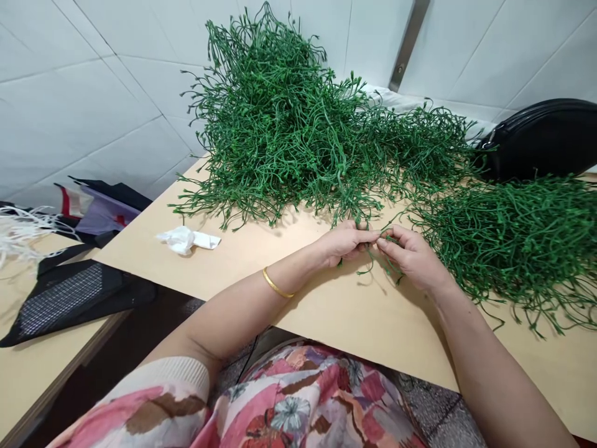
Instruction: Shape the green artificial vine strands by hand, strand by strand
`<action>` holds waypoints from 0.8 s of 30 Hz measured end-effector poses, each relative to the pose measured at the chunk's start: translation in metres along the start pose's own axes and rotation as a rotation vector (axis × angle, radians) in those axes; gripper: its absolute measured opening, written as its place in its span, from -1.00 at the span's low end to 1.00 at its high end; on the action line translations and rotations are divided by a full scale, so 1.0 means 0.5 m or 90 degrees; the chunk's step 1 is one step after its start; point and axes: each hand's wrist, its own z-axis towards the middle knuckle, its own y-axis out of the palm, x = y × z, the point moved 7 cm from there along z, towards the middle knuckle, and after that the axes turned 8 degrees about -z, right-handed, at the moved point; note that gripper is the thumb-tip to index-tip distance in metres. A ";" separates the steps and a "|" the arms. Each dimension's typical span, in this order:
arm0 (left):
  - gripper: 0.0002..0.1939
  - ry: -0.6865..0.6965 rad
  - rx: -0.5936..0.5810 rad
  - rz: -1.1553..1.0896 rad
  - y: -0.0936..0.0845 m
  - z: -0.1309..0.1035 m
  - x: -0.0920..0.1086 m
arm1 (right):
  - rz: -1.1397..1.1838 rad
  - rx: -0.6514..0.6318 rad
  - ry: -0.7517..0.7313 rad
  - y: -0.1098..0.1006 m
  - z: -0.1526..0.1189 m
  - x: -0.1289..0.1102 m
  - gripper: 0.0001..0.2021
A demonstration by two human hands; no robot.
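Both my hands meet over the tabletop, just in front of the large heap of green artificial stems [280,124]. My left hand [347,242] is closed on thin green stems, which poke out above and below its fingers. Thumb and fingers of my right hand [410,252] pinch a green stem close to my left fingertips. Loose stem ends [370,264] hang below the fingertips. Right of my right hand lies another thick pile of green stems [522,236]. A gold bangle [277,283] circles my left forearm.
Crumpled white tissue [184,239] lies on the wooden table [242,267] at the left. A black bag [545,140] stands at the back right. Further left are a black mesh item [69,295], white strands [28,233] and folded fabric [100,208]. A tiled wall [116,112] rises behind.
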 end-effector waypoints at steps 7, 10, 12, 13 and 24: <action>-0.79 -0.085 -0.211 -0.190 0.057 -0.024 -0.028 | 0.118 -0.192 -0.024 -0.012 -0.023 -0.010 -0.72; -0.74 -0.106 -0.291 -0.239 0.085 -0.051 -0.028 | 0.143 -0.259 -0.053 -0.017 -0.044 -0.015 -0.72; -0.73 -0.089 -0.285 -0.270 0.084 -0.054 -0.015 | 0.182 -0.324 -0.103 -0.003 -0.064 -0.033 -0.71; -0.73 -0.066 -0.265 -0.285 0.077 -0.049 -0.006 | 0.208 -0.352 -0.129 0.006 -0.073 -0.045 -0.70; -0.87 0.051 -0.032 -0.180 -0.001 0.026 -0.009 | 0.300 0.001 0.050 -0.063 -0.008 0.007 -0.77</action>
